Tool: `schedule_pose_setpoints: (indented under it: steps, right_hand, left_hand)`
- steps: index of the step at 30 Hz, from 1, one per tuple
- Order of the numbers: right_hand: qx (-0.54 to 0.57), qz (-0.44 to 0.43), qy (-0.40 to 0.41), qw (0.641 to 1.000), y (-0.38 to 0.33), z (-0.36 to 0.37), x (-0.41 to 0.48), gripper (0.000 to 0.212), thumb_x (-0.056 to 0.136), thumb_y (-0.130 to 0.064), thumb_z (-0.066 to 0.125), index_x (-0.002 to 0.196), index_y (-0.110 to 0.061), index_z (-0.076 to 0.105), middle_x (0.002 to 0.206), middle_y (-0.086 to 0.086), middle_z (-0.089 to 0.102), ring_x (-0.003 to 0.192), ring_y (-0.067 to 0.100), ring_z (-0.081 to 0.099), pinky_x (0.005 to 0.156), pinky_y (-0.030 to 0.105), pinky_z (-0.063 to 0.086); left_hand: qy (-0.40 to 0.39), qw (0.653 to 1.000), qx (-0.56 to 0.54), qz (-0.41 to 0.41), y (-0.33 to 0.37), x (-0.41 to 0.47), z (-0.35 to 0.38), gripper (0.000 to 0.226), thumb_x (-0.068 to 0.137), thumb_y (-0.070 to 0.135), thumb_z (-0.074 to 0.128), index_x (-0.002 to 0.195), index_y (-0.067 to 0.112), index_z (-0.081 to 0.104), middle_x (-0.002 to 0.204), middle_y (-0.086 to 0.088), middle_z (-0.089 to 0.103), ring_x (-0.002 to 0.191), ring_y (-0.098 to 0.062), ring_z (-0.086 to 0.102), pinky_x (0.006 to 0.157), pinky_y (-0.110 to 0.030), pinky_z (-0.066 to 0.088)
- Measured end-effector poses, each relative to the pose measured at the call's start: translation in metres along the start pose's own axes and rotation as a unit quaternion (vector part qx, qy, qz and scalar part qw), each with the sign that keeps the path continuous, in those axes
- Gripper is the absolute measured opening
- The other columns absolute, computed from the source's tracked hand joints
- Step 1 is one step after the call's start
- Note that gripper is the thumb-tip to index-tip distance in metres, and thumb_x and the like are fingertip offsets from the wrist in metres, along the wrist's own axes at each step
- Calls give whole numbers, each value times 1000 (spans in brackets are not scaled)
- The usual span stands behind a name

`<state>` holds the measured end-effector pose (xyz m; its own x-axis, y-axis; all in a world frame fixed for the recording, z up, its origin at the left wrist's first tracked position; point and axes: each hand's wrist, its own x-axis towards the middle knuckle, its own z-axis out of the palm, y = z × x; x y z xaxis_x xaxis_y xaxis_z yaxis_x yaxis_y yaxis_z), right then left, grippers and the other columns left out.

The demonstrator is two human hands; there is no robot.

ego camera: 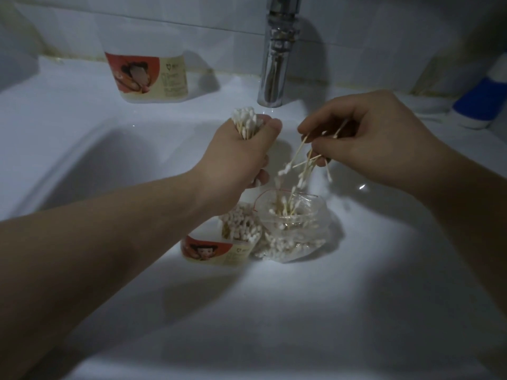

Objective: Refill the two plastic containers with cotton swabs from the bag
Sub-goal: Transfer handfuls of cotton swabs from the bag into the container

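My left hand (241,152) grips an upright bundle of cotton swabs (245,122), their white tips sticking out above my fist. My right hand (365,141) pinches a loose bunch of swabs (304,165) that hang down over the open clear plastic bag (296,231), which holds many more swabs. Just left of the bag stands a plastic container (219,249) with a red and cream label, packed with swabs standing on end. A second container (148,75) with the same label stands on the sink ledge at the back left; its contents are not visible.
Everything sits on a white sink (82,165) in dim light. A chrome faucet (277,53) rises behind my hands. A blue and white bottle (482,100) lies on the ledge at the far right. Tiled wall runs along the back.
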<state>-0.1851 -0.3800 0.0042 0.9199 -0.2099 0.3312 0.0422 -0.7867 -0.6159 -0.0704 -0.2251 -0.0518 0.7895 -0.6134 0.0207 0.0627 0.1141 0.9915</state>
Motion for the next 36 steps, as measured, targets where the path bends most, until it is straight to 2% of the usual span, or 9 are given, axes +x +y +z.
schedule_pose_setpoints:
  steps: [6, 12, 17, 20, 23, 25, 29, 31, 36]
  right_hand:
    - [82, -8, 11, 997, -1, 2, 1, 32, 84, 9, 72, 96, -21, 78, 83, -4, 78, 66, 10, 74, 68, 18, 56]
    - [121, 2, 17, 992, -2, 10, 0, 39, 83, 8, 73, 94, -29, 77, 91, -2, 78, 73, 10, 73, 72, 18, 56]
    - [149, 35, 40, 987, 0, 10, 2, 25, 85, -2, 77, 98, -23, 78, 88, 4, 78, 72, 17, 75, 67, 16, 54]
    - [140, 37, 49, 988, 2, 11, 2, 13, 84, -15, 82, 95, -21, 79, 80, 6, 77, 68, 21, 75, 60, 14, 50]
    - [169, 50, 68, 982, 5, 11, 3, 13, 82, -9, 83, 89, -18, 77, 74, 8, 75, 61, 15, 74, 54, 10, 47]
    - [198, 60, 84, 975, 9, 9, 6, 15, 78, -8, 84, 81, -21, 78, 68, 7, 72, 62, 19, 74, 58, 16, 52]
    - [260, 67, 119, 956, 15, 1, 12, 17, 73, -7, 82, 74, -24, 78, 67, 4, 70, 65, 24, 72, 67, 27, 58]
    - [266, 65, 110, 956, 15, 0, 11, 18, 73, -5, 81, 74, -23, 78, 66, 3, 69, 63, 23, 71, 65, 25, 58]
    - [152, 60, 42, 986, 10, 14, 3, 20, 81, -2, 82, 85, -21, 77, 68, 2, 73, 61, 20, 74, 62, 23, 58]
  left_hand:
    - [-147, 983, 102, 38, -1, -3, -3, 37, 87, 52, 70, 95, 16, 68, 75, 4, 50, 64, -9, 48, 56, -27, 44]
    - [-208, 969, 130, 16, -4, -8, -3, 16, 88, 37, 73, 96, 23, 71, 82, 5, 68, 63, -5, 54, 56, -24, 46]
    - [-204, 968, 146, 3, -1, -9, -3, 19, 101, 27, 63, 106, 8, 67, 76, 9, 67, 73, -21, 52, 60, -31, 49]
    - [-204, 962, 183, 11, -2, -11, -2, 16, 102, 27, 61, 96, 12, 64, 72, 10, 64, 71, -23, 52, 63, -37, 47]
    - [-197, 963, 184, 6, -2, -11, 0, 23, 102, 27, 60, 98, 5, 63, 71, 7, 61, 70, -19, 53, 60, -35, 47]
    - [-182, 966, 183, -2, -1, -11, 0, 28, 102, 28, 61, 94, 1, 63, 68, 4, 59, 66, -16, 54, 57, -29, 48]
    - [-137, 978, 151, -44, -3, -9, -1, 29, 103, 26, 58, 78, 11, 56, 57, 5, 58, 49, -10, 56, 47, -24, 45]
    - [-124, 984, 111, -63, -3, -8, -1, 25, 104, 25, 55, 84, 11, 56, 63, 4, 62, 54, -14, 60, 49, -28, 45]
    - [-144, 986, -34, -77, -2, -9, 4, 26, 109, 24, 46, 116, 6, 64, 104, -15, 76, 87, -23, 76, 61, -30, 57]
